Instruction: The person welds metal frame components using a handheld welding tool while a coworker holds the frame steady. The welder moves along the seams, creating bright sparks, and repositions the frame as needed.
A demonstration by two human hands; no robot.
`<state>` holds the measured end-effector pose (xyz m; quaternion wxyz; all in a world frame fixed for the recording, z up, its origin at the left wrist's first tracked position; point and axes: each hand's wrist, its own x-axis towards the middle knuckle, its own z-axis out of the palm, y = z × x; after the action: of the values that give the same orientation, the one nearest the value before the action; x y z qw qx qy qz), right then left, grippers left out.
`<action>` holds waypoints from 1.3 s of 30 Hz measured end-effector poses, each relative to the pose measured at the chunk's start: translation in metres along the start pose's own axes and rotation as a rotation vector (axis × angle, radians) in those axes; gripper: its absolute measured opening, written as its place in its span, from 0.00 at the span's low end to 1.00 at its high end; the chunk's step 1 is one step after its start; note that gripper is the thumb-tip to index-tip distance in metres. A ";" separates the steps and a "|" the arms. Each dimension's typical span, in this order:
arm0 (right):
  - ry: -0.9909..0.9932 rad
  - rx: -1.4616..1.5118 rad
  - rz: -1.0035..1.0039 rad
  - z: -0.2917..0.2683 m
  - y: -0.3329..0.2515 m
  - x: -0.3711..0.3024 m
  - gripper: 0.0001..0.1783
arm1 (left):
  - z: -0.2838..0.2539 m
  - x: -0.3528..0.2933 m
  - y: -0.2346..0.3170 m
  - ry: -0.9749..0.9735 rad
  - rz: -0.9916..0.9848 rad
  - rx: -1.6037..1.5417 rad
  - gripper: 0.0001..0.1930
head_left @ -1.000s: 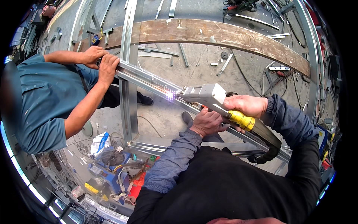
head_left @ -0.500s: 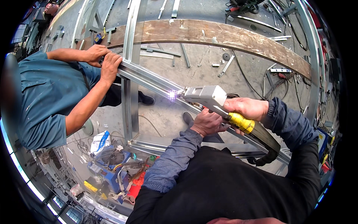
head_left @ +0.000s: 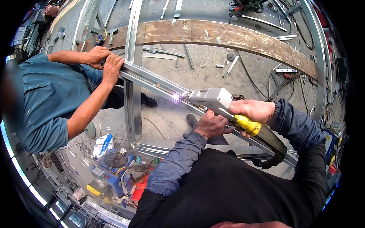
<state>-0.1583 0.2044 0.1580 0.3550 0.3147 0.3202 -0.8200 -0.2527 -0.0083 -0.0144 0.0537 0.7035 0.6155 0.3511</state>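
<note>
Both our grips hold the welding gun point(head_left: 211, 99): right hand point(head_left: 253, 110) closed behind, left hand point(head_left: 211, 124) under; metal rail point(head_left: 152, 79) runs up-left.

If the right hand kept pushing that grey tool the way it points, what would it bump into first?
Probably the slanted metal rail: the right hand aims the grey welding tool up-left, its tip at the bright spark on that rail. Farther along are the co-worker's hands.
</note>
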 end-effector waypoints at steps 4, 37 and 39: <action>0.010 0.015 0.013 -0.001 0.000 -0.001 0.30 | 0.002 -0.002 -0.001 -0.001 0.011 0.007 0.30; -0.024 -0.004 -0.011 -0.010 0.016 -0.007 0.32 | -0.001 -0.002 -0.002 -0.069 -0.012 0.066 0.32; -0.023 -0.002 -0.013 -0.010 0.016 -0.007 0.32 | 0.000 -0.004 -0.001 -0.080 -0.023 0.057 0.32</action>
<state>-0.1389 0.2056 0.1526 0.3539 0.3026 0.3190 -0.8255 -0.2536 -0.0113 -0.0171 0.0623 0.7110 0.6309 0.3043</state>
